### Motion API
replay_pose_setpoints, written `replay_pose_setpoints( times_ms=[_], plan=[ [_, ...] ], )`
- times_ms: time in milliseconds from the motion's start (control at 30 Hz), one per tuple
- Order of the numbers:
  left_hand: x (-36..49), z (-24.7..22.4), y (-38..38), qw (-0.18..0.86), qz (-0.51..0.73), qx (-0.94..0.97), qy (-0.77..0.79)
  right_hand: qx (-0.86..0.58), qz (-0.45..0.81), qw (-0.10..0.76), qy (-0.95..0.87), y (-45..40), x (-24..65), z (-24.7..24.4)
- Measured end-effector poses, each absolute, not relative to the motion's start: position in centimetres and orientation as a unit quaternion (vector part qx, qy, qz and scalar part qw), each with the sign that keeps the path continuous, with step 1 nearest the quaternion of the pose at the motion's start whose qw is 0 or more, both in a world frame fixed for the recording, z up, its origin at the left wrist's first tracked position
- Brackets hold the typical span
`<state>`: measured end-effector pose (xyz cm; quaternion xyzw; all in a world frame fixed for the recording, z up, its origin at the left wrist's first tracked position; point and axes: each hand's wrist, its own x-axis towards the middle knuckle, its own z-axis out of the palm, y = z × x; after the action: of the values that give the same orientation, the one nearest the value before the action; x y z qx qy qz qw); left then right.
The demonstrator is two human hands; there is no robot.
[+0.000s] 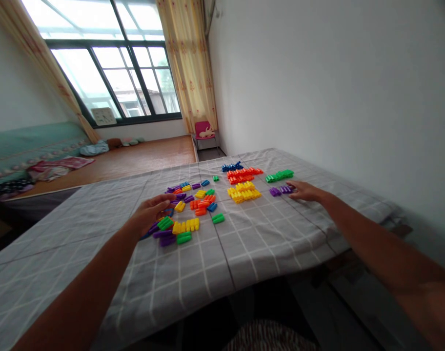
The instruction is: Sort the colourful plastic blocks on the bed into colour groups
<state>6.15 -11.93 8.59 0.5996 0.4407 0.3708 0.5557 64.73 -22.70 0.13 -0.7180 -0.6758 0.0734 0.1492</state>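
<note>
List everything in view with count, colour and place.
Tablecloth: one, grey, foreground
Mixed pieces: many; purple, orange, yellow, green, blue; on tablecloth's left
Sorted groups: five; blue, orange, yellow, green, purple; right of mixed pieces
Window: one, dark frame, background
Curtains: two, yellowish, flanking window
Clock: one, pale, before window
Chair: one, pink, back corner
Soft toy: one, pale, on chair
Bed platform: one, brown, beyond tablecloth
Cloths: several, mixed colours, on bed platform
Padded backrest: one, greenish, far left
Wall: one, white, right
Patterned fabric: one, brownish, bottom edge
Left hand: one, among mixed pieces
Right hand: one, at purple group
</note>
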Motion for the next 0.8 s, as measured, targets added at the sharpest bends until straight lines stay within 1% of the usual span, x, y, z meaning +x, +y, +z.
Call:
replay_pose_setpoints(
  times_ms=[67,167,267,367,467,600,800],
  plan=[
    [5.2,8.8,-11.4,0.554,0.383,0.587,0.449,-0.701,0.122,0.154,-0.686,-22.8,65.2,0.8],
    [3.8,8.8,-10.3,0.543,0.415,0.568,0.460,-0.690,0.139,0.154,-0.693,-22.7,65.3,1.4],
    [2.6,8.1,-9.0,0.517,0.464,0.543,0.472,-0.676,0.121,0.167,-0.707,-22.3,64.3,1.4],
    [1.2,6.7,-7.7,0.491,0.511,0.521,0.476,-0.667,0.075,0.189,-0.716,-21.6,62.3,1.2],
    [0.1,5.0,-6.8,0.473,0.546,0.498,0.480,-0.682,0.047,0.185,-0.706,-20.8,60.2,0.7],
    [-0.8,3.6,-6.5,0.460,0.545,0.495,0.495,-0.688,0.037,0.170,-0.705,-21.0,59.4,0.0],
    [-1.0,3.5,-7.0,0.434,0.525,0.528,0.506,-0.697,0.037,0.167,-0.697,-22.4,62.0,0.1]
  ],
)
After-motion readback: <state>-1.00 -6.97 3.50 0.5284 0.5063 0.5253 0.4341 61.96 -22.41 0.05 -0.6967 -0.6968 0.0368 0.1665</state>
